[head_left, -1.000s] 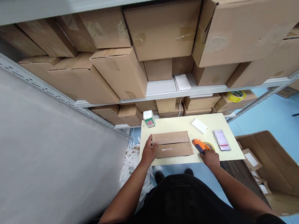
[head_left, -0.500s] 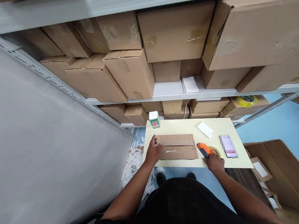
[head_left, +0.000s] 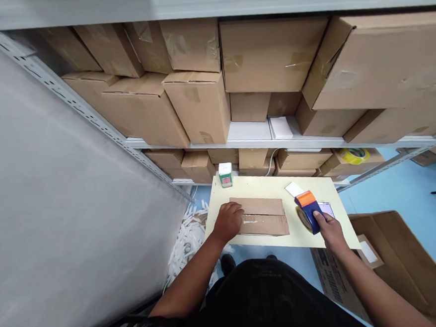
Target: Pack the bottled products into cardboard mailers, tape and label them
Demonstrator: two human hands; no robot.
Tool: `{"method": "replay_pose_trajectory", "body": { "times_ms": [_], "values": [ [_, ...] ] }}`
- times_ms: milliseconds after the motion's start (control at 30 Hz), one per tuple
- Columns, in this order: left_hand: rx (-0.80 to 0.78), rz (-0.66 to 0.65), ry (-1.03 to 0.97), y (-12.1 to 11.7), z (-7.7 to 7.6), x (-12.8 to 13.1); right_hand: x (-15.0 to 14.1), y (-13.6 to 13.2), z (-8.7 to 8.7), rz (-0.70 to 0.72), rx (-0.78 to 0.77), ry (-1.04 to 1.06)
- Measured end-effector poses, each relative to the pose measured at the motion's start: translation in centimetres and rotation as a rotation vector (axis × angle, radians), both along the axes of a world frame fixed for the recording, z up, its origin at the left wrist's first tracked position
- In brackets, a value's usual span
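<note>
A small closed cardboard box (head_left: 265, 225) lies flat on the cream table (head_left: 271, 241), its top seam running lengthwise. My left hand (head_left: 228, 222) rests over the box's left end, fingers curled together and pressing on the top flaps. My right hand (head_left: 330, 229) grips a blue and orange tape dispenser (head_left: 308, 211), raised over the table to the right of the box. A roll of tape sits in it. Behind the dispenser, a phone (head_left: 326, 208) and a white slim box (head_left: 293, 188) are partly hidden.
A green and white small box (head_left: 225, 175) stands at the table's back left. Shelves behind hold many cartons (head_left: 195, 105) and a yellow tape roll (head_left: 355, 155). White paper scraps (head_left: 186, 248) cover the floor at left; a large open carton (head_left: 392, 251) stands at right.
My right hand has lifted the tape dispenser off the table and turned it upright. My left hand has shifted from the box's left edge onto its top.
</note>
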State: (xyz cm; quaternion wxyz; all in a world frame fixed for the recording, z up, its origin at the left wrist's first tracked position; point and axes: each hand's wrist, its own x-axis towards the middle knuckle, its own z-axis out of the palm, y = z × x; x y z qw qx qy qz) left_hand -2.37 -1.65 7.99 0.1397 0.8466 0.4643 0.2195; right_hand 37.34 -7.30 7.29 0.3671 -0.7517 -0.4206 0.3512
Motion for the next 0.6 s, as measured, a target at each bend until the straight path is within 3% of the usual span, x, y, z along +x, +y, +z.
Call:
{"method": "replay_pose_trajectory", "body": {
  "times_ms": [100,167,333,400,500,600],
  "values": [
    [0.034,-0.037,0.004,0.0,0.3,0.1,-3.7,2.0,3.7,0.199,0.032,0.128],
    [0.031,-0.04,-0.033,0.0,0.5,0.1,-6.7,3.7,5.3,0.343,0.005,0.134],
    [-0.119,0.044,-0.33,-0.2,1.5,0.2,-12.3,6.8,6.7,0.598,-0.074,0.089],
    [-0.26,0.155,-0.553,-0.2,2.0,0.2,-13.2,7.4,6.8,0.639,-0.094,0.052],
    [-0.598,0.275,-0.856,0.0,2.5,0.2,-13.6,7.9,7.0,0.664,-0.12,0.006],
    [-0.856,0.302,-0.973,0.5,2.6,0.4,-13.9,8.2,7.4,0.681,-0.166,-0.05]
  ]
}}
